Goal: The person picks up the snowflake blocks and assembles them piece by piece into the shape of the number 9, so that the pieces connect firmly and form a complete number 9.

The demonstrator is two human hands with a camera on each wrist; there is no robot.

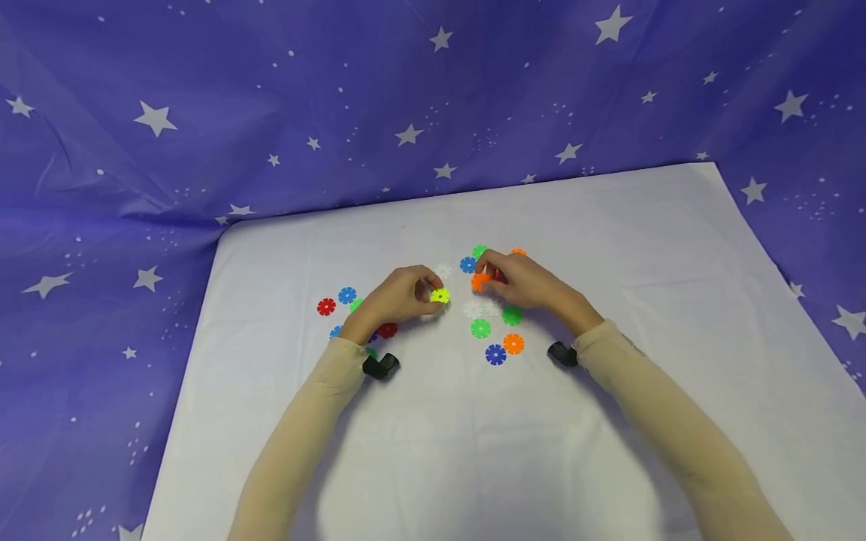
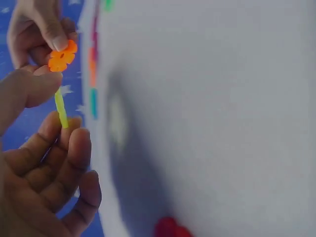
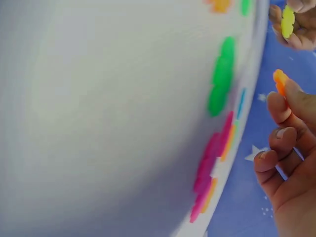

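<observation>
My left hand (image 1: 401,294) pinches a yellow notched plastic disc (image 1: 440,296) between thumb and fingertips, held on edge in the left wrist view. Facing it, my right hand (image 1: 524,280) pinches an orange notched disc (image 1: 480,282) by its edge between thumb and forefinger. Both discs are above the table, a short gap apart in the head view. In the right wrist view the orange disc (image 3: 280,81) shows near the thumb tip, with the yellow disc (image 3: 288,22) in the left hand beyond.
White cloth covers the table (image 1: 460,436). Loose discs lie around both hands: a red disc (image 1: 326,306) and a blue disc (image 1: 347,295) at left, a green disc (image 1: 480,328), a dark blue disc (image 1: 495,355) and an orange one (image 1: 513,344) at right. A starry purple curtain (image 1: 379,90) hangs behind.
</observation>
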